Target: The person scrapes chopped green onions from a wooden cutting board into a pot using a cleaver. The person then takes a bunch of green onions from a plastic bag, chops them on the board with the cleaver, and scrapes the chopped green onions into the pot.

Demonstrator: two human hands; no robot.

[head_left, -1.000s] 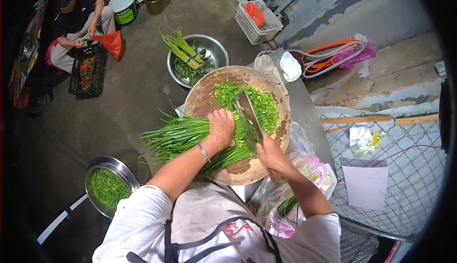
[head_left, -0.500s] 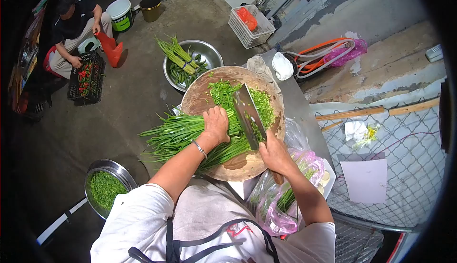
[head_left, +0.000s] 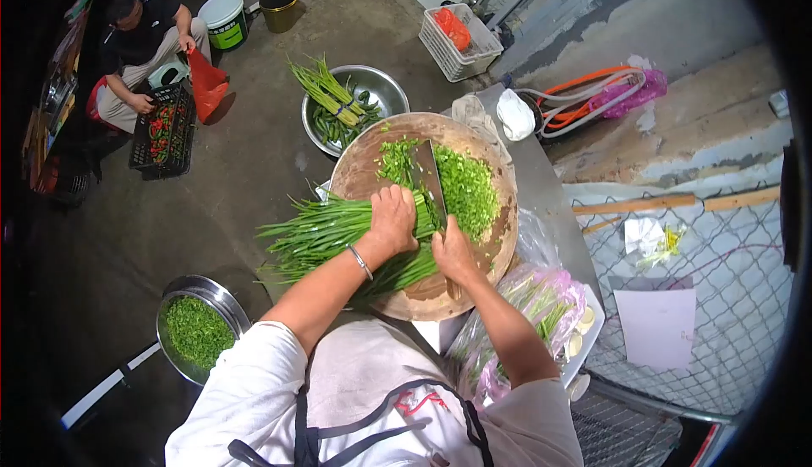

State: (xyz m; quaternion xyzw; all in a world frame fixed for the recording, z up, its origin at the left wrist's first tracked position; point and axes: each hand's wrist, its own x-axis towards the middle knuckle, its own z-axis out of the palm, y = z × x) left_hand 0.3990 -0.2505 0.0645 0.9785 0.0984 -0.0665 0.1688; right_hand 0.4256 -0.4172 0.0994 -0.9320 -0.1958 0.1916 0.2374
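Observation:
A bundle of long green chives (head_left: pixel 321 228) lies across a round wooden chopping block (head_left: pixel 359 173). My left hand (head_left: pixel 394 218) presses down on the bundle with curled fingers, close to its cut end. My right hand (head_left: pixel 457 253) is wrapped round the handle of a cleaver (head_left: pixel 432 176). The blade stands nearly on edge beside my left fingers, at the end of the bundle. To the right of the blade is a heap of chopped chives (head_left: pixel 470 195), and more bits lie beyond my left hand.
Behind the block, a steel bowl (head_left: pixel 391 93) holds green peppers and a tied green bunch. At lower left, a steel basin (head_left: pixel 240 315) contains chopped greens. Plastic-bagged greens (head_left: pixel 541 315) lie right. A person (head_left: pixel 139 35) sits by a black crate (head_left: pixel 163 167) of peppers.
My right hand has brought the cleaver left, up to the bundle's end, and turned the blade more upright. My left hand keeps its hold. The whole view has shifted slightly.

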